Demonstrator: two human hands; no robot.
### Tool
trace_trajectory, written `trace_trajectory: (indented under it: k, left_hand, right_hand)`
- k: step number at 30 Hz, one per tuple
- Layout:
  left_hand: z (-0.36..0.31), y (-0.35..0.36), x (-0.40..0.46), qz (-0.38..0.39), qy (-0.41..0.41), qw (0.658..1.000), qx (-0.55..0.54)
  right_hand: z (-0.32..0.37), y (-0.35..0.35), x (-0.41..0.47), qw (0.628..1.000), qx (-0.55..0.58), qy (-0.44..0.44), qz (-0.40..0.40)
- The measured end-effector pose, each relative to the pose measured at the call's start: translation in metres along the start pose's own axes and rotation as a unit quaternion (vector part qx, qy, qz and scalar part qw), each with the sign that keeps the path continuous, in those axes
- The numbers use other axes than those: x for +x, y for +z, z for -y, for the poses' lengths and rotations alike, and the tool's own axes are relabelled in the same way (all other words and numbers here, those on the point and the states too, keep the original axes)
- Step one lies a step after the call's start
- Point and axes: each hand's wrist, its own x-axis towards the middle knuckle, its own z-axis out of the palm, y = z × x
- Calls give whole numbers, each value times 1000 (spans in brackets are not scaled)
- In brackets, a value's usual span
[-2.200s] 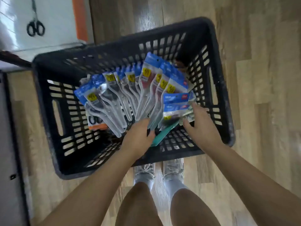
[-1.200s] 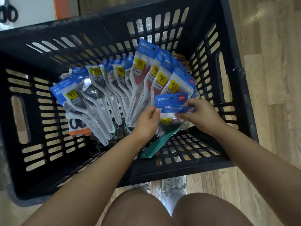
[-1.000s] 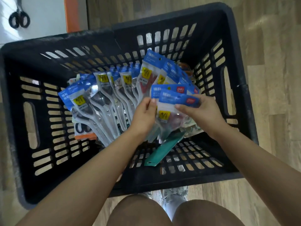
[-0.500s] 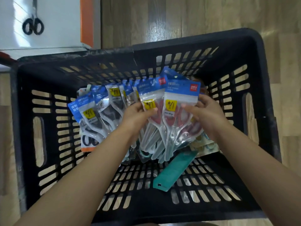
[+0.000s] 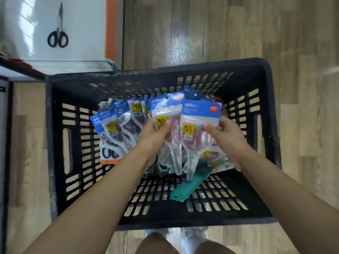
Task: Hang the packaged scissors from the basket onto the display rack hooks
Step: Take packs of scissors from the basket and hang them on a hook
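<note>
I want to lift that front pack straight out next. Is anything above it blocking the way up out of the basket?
Nothing visible does. The front pack is pinched by the right hand on top of the fan gripped by the left hand, and the basket is open above. The rack hooks are out of view.

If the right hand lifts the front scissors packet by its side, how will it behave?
The front scissors packet looks glossy, so probably slippery in the right hand. Its film likely flexes, though the scissors inside stiffen it. It appears light; a side grip may let it tilt.
</note>
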Motion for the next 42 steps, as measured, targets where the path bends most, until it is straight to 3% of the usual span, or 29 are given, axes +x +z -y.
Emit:
trace_trajectory:
  k: [9,17,22,26,31,35,42]
  left_hand:
    - [-113,-26,-117,-39,46,997,-55]
    - [-300,-81,-269,-113,193,970,-99]
    - [-375,-126,-379,-190,278,937,-92]
    - [-387,-157,-456,-271,319,906,-65]
    - [-378,-181,-545,-362,341,855,-150]
    - [-358,-186,-615,-398,358,810,-238]
    - [-292,-186,-733,-494,376,724,-301]
  right_hand:
    - [146,-6,-92,996,38,-83,-15]
    - [375,11,-216,979,52,-191,36]
    - [480,37,-301,957,65,-275,63]
    - [511,63,-368,939,86,-301,145]
    - [521,100,-437,911,65,-321,251]
    - [526,121,-495,874,33,-357,327]
    - [506,160,-596,795,-36,-398,457]
